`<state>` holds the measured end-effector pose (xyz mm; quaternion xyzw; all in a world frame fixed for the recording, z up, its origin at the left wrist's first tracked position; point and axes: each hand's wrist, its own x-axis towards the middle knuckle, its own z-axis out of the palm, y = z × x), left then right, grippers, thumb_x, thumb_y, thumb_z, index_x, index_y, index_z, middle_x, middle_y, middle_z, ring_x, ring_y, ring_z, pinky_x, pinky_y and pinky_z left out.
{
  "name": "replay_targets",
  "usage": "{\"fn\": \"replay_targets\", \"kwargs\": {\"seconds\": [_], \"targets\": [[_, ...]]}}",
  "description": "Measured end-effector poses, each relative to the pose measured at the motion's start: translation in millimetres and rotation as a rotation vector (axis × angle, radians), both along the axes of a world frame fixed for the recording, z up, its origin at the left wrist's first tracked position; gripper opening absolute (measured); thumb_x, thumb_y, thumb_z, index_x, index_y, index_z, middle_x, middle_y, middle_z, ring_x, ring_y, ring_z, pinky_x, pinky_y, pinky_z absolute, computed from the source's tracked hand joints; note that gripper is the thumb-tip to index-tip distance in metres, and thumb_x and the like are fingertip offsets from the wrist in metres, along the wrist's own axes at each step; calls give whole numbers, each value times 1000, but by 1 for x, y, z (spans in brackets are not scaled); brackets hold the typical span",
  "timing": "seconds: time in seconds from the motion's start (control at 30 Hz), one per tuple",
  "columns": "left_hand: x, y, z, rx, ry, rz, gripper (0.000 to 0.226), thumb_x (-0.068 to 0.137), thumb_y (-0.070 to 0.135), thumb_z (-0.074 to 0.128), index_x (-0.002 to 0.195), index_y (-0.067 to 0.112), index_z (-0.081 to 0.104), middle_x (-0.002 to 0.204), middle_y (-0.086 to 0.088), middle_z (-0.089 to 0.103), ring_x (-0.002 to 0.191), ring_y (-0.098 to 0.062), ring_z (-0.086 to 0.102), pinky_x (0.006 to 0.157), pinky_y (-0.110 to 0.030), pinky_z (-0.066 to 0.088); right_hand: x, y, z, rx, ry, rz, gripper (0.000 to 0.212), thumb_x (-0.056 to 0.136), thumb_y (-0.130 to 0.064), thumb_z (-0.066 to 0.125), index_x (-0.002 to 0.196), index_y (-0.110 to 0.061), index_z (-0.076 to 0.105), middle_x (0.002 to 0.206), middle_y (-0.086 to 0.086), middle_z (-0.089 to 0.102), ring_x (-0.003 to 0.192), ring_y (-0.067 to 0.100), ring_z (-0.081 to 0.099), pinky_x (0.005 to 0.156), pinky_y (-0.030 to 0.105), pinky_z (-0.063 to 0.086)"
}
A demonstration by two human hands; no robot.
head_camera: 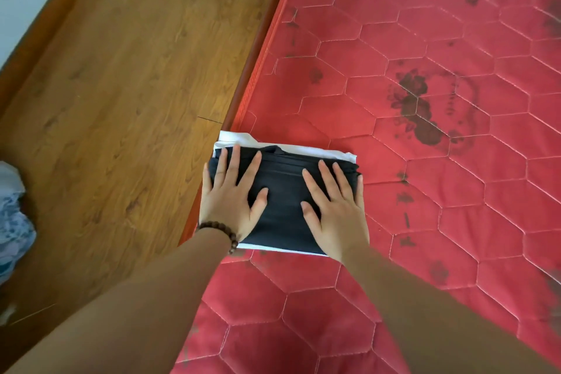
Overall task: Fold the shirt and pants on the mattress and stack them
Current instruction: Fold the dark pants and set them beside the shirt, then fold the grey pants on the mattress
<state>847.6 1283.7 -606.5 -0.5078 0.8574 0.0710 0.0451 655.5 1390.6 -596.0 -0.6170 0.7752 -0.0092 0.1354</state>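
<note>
We see the folded black fabric pants point(283, 191) lying on top of the folded white cotton shirt point(318, 152), both stacked on the red quilted mattress with hexagon stitching point(394, 130), right at its left edge nr the wooden bed frame rail point(243, 94). White shirt shows only as a strip along the far side, a corner at far left & a thin line at the near edge; the rest is under the pants.

Our left hand point(227, 200) lies flat on the left part of the pants, fingers point(252, 170) straight & spread apart, thumb out to the right, palm down on the cloth. A brown wooden bead bracelet point(221, 232) sits on that wrist. Our right hand point(337, 209) lies flat on the right part of the pants, fingers straight & slightly spread, thumb pointing left toward the other hand. Neither hand pinches or curls round anything; both just press on the top of the stack. Hands are apart, w/ bare black cloth between the thumbs.

Left of the bed: brown wood-grain plank floor point(121, 85). At far left edge, a blue & white patterned cloth point(12, 222), partly cut off by the frame.
</note>
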Motion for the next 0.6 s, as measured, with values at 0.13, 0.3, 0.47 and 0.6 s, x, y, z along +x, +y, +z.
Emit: {"fn": "replay_targets", "kwargs": {"seconds": [0.13, 0.3, 0.47, 0.6], "targets": [[-8, 11, 29, 35, -135, 48, 66, 92, 57, 4, 152, 31, -5, 162, -1, 0, 149, -21, 1, 118, -53, -3, -1, 8, 24, 139, 20, -30, 68, 96, -54, 4, 152, -17, -7, 161, -1, -10, 146, 13, -17, 119, 45, -10], [-13, 54, 102, 191, -107, 28, 63, 96, 52, 10, 153, 26, 2, 162, 1, 6, 148, -19, -2, 120, -47, -2, -14, 55, 96, 201, -47, -137, 67, 101, -47, 12, 152, -8, -5, 161, 6, -10, 148, 18, -13, 121, 37, -6], [-44, 119, 199, 237, 55, -85, 62, 98, 49, 20, 153, 22, 13, 160, 0, 16, 148, -17, 6, 120, -43, 3, -24, 122, 189, 185, -101, -281, 65, 101, -47, 15, 153, -8, 5, 162, 7, 1, 149, 18, -4, 121, 38, -5], [-70, 178, 264, 246, 145, -162, 57, 98, 45, 31, 148, 18, 31, 155, -3, 31, 146, -18, 19, 120, -41, 10, -34, 184, 261, 145, -156, -447, 60, 101, -47, 18, 150, -12, 22, 158, 8, 19, 147, 19, 10, 121, 39, -2]]}}
